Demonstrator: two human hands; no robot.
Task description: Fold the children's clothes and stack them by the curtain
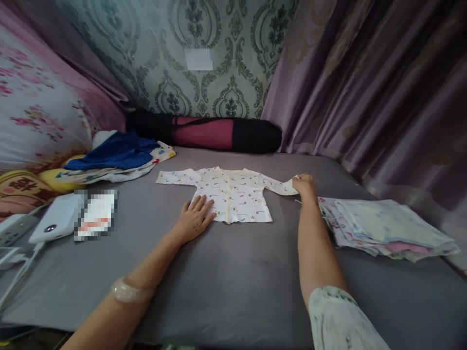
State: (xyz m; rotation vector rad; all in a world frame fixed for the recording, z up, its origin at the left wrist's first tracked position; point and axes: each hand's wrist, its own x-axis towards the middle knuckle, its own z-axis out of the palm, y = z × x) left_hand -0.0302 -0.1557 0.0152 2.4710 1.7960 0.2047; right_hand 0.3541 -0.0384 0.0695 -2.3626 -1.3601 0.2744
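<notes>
A small white baby shirt (242, 197) with a scattered print and a pale yellow front strip lies spread on the grey sheet, collar toward the wall. My left hand (197, 218) rests flat, fingers spread, on its lower left corner. At the far end of the shirt's right sleeve, my right hand (305, 186) has its fingers closed on the cuff and covers part of it. The left sleeve lies stretched out to the side, touched by neither hand.
Folded baby clothes (386, 223) are stacked at the right. A blue garment (116, 150) lies in a heap at back left. Nearer sit a white power bank (60, 218) with cables and a blurred-out packet (97, 216). A black-and-maroon rolled bag (204, 133) lies along the wall.
</notes>
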